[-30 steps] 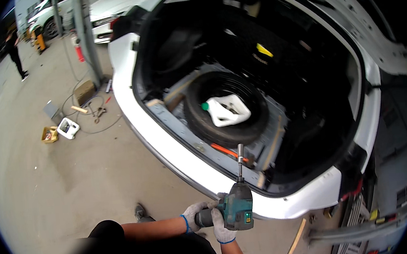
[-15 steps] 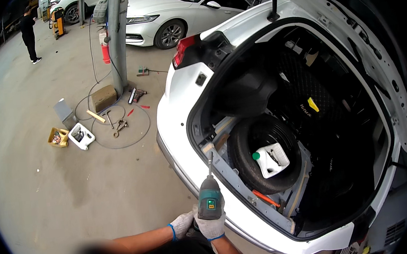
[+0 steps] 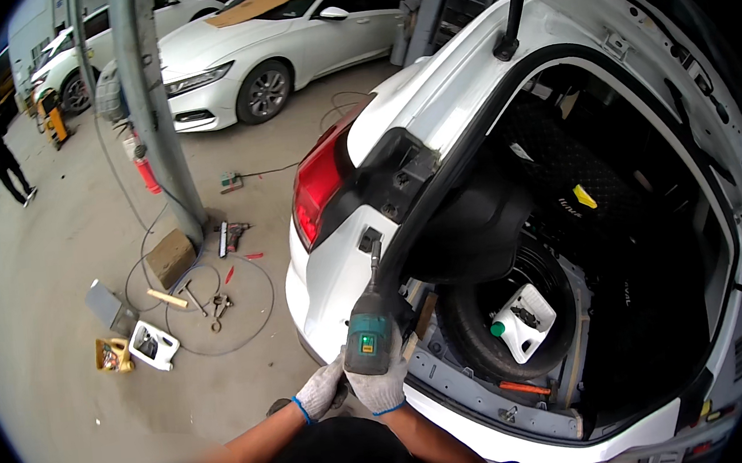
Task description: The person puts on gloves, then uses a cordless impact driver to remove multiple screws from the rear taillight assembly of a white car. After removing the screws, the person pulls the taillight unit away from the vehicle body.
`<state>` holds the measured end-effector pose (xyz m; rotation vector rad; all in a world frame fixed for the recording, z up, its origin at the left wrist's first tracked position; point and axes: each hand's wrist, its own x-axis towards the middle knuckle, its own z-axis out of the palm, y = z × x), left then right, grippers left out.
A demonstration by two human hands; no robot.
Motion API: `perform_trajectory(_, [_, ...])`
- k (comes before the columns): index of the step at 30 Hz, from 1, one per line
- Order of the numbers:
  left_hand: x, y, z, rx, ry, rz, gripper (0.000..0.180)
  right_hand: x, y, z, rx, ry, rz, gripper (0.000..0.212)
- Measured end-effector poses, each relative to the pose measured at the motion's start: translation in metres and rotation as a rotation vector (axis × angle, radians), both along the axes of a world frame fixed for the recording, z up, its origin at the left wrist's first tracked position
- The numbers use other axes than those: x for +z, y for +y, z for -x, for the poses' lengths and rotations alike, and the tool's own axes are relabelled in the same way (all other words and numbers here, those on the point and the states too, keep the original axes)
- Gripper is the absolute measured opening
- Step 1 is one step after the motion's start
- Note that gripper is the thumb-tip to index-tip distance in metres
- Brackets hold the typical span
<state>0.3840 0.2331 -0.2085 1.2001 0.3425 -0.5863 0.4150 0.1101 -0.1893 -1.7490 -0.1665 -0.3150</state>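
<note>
1. The right hand [image 3: 379, 390], in a pale knit glove with a blue cuff, wraps around the grip of a teal and black power driver [image 3: 368, 334].
2. The left hand [image 3: 319, 390], gloved alike, sits just beside the right one, low by the driver; its fingers are partly hidden, so what they close on cannot be told.
3. The driver is in front of the person, over the rear corner of a white car [image 3: 321, 312], its long socket bit [image 3: 375, 265] pointing away toward a recess [image 3: 370, 239] below the red tail light [image 3: 317, 183] — whether the tip touches cannot be told.
4. The trunk is open; in its floor lies a spare tire [image 3: 472, 351], and within the tire's ring rests a cut-open white jug [image 3: 535, 342] with a green cap, dark bits inside. An orange-handled tool [image 3: 525, 388] lies near the tire.
5. On the floor to the left, a white container [image 3: 163, 351] and a yellow one [image 3: 108, 358] hold small items — near them are a looped hose [image 3: 226, 352] and a brown block [image 3: 170, 258].
</note>
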Motion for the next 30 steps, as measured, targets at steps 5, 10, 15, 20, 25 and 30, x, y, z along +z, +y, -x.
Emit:
perform_trajectory(5, [-0.017, 0.030, -0.064, -0.165, -0.107, 0.021, 0.060, 0.037, 0.034, -0.052, -0.169, 0.022, 0.123, 0.092])
perform_trajectory(10, [-0.009, 0.052, -0.111, -0.355, -0.089, 0.074, 0.058, 0.021, 0.055, -0.079, -0.333, 0.065, 0.073, 0.088])
perform_trajectory(15, [0.006, 0.076, -0.131, -0.433, -0.107, 0.006, 0.056, 0.021, 0.074, -0.087, -0.439, 0.079, 0.126, 0.084])
perform_trajectory(20, [0.004, 0.102, -0.135, -0.499, -0.117, -0.135, 0.050, 0.050, 0.100, -0.087, -0.552, -0.043, 0.287, 0.080])
perform_trajectory(25, [0.013, 0.091, -0.129, -0.456, -0.101, -0.038, 0.060, 0.051, 0.096, -0.086, -0.579, 0.044, 0.342, 0.080])
perform_trajectory(30, [-0.021, 0.084, -0.124, -0.407, -0.062, -0.016, 0.053, 0.043, 0.089, -0.085, -0.491, 0.075, 0.250, 0.086])
